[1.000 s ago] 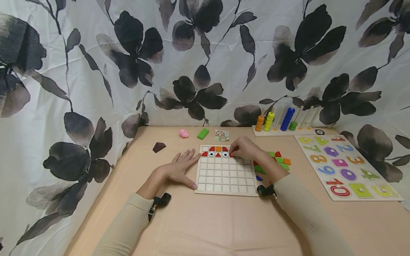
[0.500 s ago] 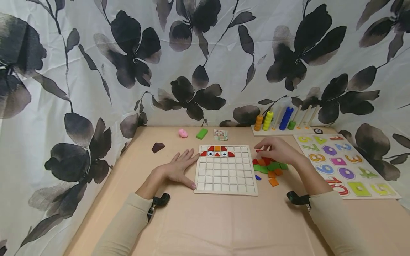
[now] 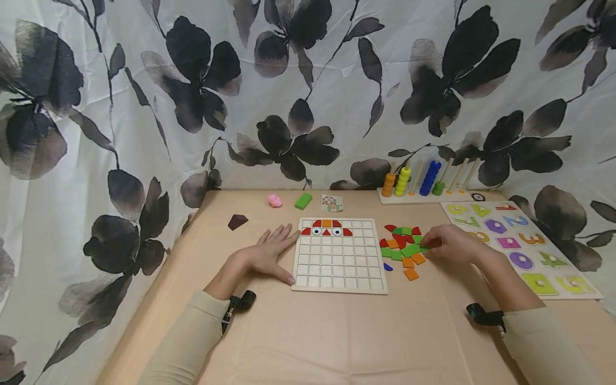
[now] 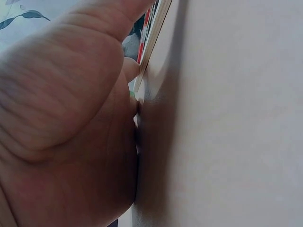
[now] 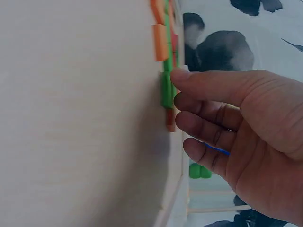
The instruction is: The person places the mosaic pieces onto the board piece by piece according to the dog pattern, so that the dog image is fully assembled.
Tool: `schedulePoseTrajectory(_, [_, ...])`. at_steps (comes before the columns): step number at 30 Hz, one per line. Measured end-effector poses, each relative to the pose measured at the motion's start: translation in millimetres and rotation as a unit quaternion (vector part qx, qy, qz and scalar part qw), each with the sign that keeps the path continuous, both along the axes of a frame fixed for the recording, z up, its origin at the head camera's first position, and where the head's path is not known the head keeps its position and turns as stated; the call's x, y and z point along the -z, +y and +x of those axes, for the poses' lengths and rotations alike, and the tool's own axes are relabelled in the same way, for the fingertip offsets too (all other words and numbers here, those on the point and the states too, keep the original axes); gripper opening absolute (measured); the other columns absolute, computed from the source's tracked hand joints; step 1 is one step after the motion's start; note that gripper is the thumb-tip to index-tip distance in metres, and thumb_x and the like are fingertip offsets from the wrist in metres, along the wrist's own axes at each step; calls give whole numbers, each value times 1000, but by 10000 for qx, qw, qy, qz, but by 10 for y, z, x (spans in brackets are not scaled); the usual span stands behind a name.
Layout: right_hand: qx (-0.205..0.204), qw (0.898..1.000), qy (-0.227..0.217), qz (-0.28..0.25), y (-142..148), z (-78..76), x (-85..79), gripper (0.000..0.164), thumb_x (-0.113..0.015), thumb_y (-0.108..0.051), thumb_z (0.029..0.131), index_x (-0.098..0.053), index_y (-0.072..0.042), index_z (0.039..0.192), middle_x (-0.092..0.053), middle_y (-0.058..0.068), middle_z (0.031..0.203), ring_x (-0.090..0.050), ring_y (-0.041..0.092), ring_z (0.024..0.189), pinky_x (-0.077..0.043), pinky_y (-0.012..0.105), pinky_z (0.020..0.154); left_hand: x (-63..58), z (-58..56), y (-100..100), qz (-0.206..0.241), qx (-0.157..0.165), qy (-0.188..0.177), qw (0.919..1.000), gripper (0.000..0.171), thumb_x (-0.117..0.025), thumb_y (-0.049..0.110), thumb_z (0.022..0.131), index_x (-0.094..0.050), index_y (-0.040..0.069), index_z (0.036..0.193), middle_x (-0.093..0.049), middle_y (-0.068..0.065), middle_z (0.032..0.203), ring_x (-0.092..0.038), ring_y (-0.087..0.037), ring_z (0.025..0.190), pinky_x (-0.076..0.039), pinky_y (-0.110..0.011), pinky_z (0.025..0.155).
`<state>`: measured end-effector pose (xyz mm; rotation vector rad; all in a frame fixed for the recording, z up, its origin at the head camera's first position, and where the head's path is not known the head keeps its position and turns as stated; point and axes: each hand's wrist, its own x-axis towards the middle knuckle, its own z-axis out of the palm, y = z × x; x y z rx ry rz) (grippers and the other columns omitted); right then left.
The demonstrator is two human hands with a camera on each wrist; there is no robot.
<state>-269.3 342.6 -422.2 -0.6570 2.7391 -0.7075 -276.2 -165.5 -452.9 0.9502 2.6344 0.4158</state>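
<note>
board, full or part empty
Part empty: the board has tiles only in its top two rows; the rest is bare.

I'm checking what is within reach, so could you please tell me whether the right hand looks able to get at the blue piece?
Probably yes: the blue piece lies uncovered beside the board, and the right hand would likely just pass over or around the loose orange pieces in between.

Room before the grid board (image 3: pixel 337 262)
Loose tiles (image 3: pixel 408 250) and a number board (image 3: pixel 537 251) flank the right hand (image 3: pixel 454 244).
</note>
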Motion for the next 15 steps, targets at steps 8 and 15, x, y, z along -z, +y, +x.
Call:
schedulePoseTrajectory(8, [-14, 9997, 225, 55, 15, -6, 82, 21, -73, -3, 82, -71, -7, 102, -68, 1, 95, -57, 17, 83, -53, 35, 79, 2, -1, 12, -12, -28, -37, 10000, 127, -68, 78, 62, -5, 21, 156, 8, -14, 161, 10, -32, 146, 4, -56, 114])
schedulePoseTrajectory(15, [18, 10000, 80, -41, -13, -7, 55, 18, -77, -3, 78, -68, -13, 89, -62, 0, 84, -53, 18, 79, -49, 28, 71, 19, -3, -5, 0, -14, 6, 10000, 127, -68, 78, 62, -7, 20, 156, 6, -14, 161, 9, -33, 147, 3, -58, 114])
